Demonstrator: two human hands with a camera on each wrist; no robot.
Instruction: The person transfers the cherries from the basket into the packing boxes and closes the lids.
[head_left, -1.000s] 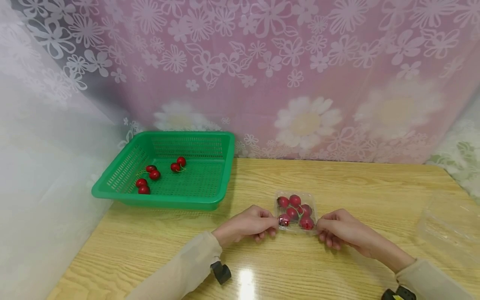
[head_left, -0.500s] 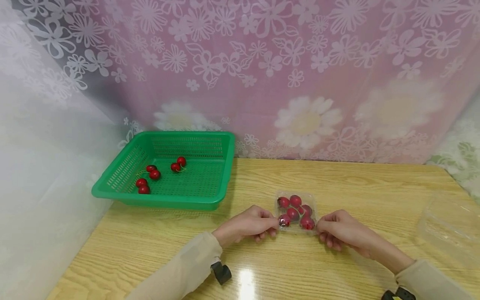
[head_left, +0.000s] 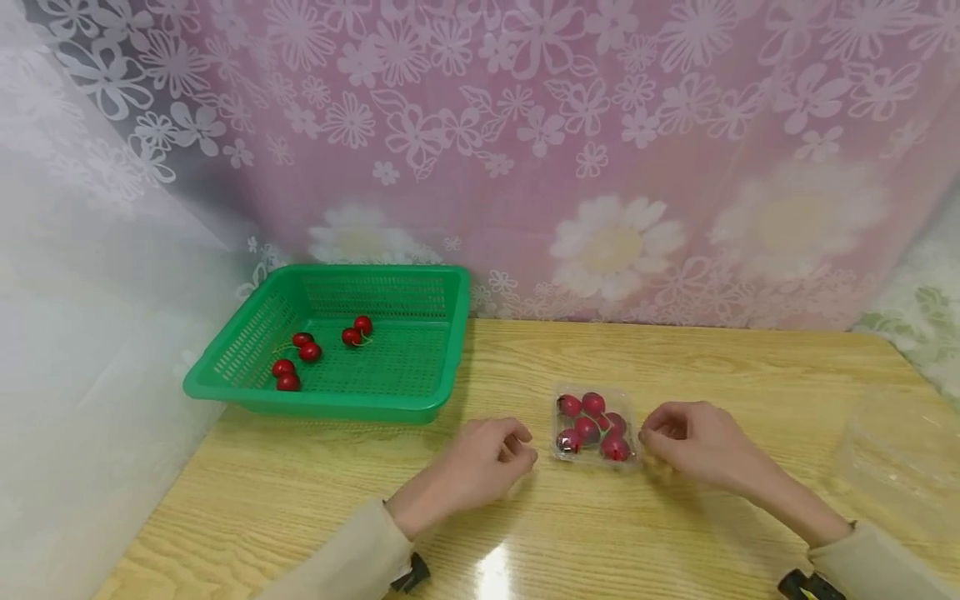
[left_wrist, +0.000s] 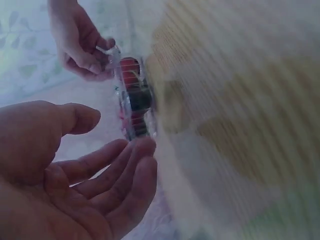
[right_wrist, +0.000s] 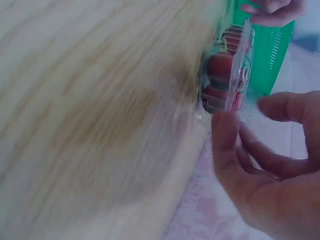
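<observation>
Head view: a pink cloth [head_left: 510, 192] printed with white flowers hangs behind a counter [head_left: 750, 367] of pale yellowish wood grain, glossy enough to throw back a bright patch of light near the front. One green plastic basket [head_left: 322, 406], rectangular, with slotted walls and a flaring rim, stands at the left of the counter. Two beige sleeves, left [head_left: 348, 554] and right [head_left: 881, 567], enter from the bottom and angle inward. Clear plastic ware [head_left: 900, 450] sits at the far right, too faint to count.

Between the two hands rests one small, squarish box [head_left: 592, 462] of thin clear plastic, lying flat on the counter. The left hand [head_left: 476, 467] is just beside it, apart from its left side; its fingers curve loosely, the thumb stands well away from them, and they hold nothing. The right hand [head_left: 701, 442] bends inward at the box's right side, thumb and index finger rounded with a gap between them and nothing pinched; whether a fingertip touches the plastic I cannot tell.

Inside the box are at least six glossy, dark red cherries [head_left: 587, 431], round and packed together. Six more cherries [head_left: 310, 352] lie in the basket, in three pairs, with thin green stems [head_left: 365, 341] showing.
</observation>
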